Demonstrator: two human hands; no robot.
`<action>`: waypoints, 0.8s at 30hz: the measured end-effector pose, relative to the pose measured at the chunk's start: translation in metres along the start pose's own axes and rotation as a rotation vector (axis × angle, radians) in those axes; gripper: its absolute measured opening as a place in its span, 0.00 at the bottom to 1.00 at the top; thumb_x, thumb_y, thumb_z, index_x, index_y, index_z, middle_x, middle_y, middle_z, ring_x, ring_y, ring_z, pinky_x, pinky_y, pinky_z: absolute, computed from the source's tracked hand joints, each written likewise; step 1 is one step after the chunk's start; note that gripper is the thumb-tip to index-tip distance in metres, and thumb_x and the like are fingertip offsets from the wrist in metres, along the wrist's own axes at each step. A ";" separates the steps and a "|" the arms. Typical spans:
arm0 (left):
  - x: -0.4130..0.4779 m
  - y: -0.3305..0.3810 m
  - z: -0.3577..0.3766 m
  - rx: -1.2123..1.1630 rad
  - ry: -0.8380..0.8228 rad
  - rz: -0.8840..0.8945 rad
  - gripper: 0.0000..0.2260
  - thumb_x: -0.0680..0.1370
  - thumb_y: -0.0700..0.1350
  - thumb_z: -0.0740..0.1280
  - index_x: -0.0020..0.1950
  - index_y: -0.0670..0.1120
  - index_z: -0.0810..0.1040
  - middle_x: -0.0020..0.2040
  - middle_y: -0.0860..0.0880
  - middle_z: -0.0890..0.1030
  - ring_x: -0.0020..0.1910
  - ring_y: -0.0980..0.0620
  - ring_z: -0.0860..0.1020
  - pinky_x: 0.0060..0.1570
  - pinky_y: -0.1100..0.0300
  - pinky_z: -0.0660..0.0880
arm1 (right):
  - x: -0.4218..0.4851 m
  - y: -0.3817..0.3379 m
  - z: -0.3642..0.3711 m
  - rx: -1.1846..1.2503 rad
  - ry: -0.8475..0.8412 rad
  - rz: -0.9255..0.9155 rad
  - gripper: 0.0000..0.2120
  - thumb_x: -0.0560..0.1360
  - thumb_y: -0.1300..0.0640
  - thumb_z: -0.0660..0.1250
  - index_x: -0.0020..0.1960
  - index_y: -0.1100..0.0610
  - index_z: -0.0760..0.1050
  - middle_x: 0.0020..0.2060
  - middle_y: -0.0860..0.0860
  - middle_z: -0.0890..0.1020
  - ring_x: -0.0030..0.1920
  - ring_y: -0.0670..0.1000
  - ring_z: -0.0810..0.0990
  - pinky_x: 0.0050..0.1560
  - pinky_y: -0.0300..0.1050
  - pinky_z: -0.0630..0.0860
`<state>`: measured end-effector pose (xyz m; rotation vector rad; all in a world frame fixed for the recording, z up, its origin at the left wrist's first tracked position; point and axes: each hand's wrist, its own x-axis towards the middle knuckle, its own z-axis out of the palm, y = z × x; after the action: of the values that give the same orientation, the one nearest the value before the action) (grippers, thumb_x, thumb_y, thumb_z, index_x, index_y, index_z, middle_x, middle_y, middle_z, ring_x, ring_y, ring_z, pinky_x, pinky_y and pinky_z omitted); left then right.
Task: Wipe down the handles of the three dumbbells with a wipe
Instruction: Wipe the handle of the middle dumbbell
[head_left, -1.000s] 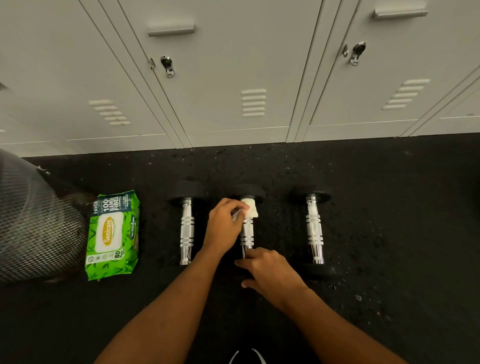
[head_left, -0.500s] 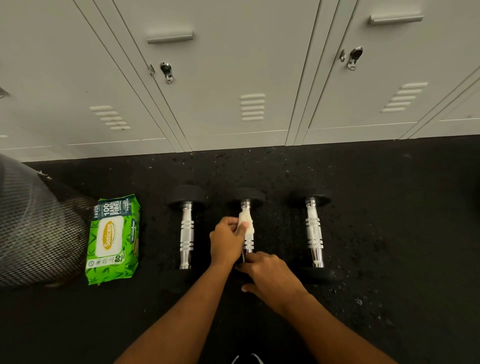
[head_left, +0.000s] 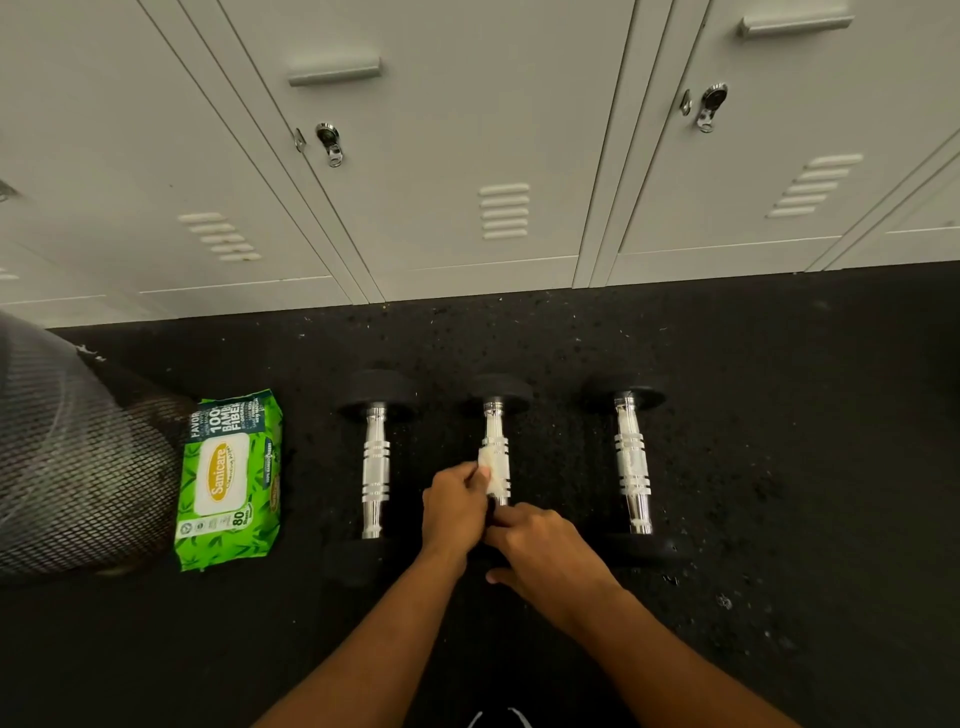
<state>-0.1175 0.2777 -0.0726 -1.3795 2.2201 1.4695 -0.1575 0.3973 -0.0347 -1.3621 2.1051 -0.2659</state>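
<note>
Wipe (head_left: 490, 472) sits pinched in your left hand (head_left: 453, 506) against the middle dumbbell (head_left: 501, 395), whose handle (head_left: 497, 444) runs straight away from you on the floor (head_left: 779, 467); your right hand (head_left: 545, 553) grips its near end.

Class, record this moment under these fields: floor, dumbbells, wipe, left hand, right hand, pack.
floor: dark, lockers behind
dumbbells: left dumbbell, middle dumbbell, right dumbbell, lying side by side
wipe: white, on the middle dumbbell's handle
left hand: pinches the wipe
right hand: holds the middle dumbbell's near end
pack: green, left of the dumbbells
</note>
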 end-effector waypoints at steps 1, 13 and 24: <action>0.005 0.003 0.001 -0.006 0.019 -0.002 0.11 0.81 0.48 0.61 0.45 0.47 0.82 0.39 0.48 0.82 0.42 0.50 0.80 0.46 0.52 0.77 | 0.000 0.000 0.000 -0.003 -0.004 -0.002 0.21 0.77 0.53 0.67 0.69 0.53 0.70 0.64 0.52 0.72 0.61 0.53 0.71 0.60 0.50 0.72; 0.025 0.026 -0.003 0.172 -0.002 0.111 0.13 0.82 0.51 0.60 0.48 0.45 0.80 0.39 0.48 0.80 0.41 0.48 0.79 0.36 0.57 0.71 | -0.001 -0.002 -0.001 -0.024 -0.005 -0.003 0.24 0.78 0.52 0.66 0.72 0.52 0.66 0.66 0.53 0.71 0.63 0.54 0.71 0.60 0.50 0.72; -0.007 -0.014 -0.018 0.073 -0.241 0.034 0.09 0.80 0.50 0.65 0.48 0.49 0.83 0.42 0.53 0.86 0.43 0.57 0.83 0.50 0.54 0.80 | -0.004 -0.002 -0.001 -0.003 0.032 -0.016 0.23 0.77 0.54 0.67 0.71 0.51 0.68 0.66 0.51 0.71 0.62 0.53 0.71 0.61 0.50 0.72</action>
<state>-0.0963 0.2661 -0.0688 -1.0849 2.1323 1.4635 -0.1558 0.3998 -0.0314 -1.3859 2.1224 -0.2931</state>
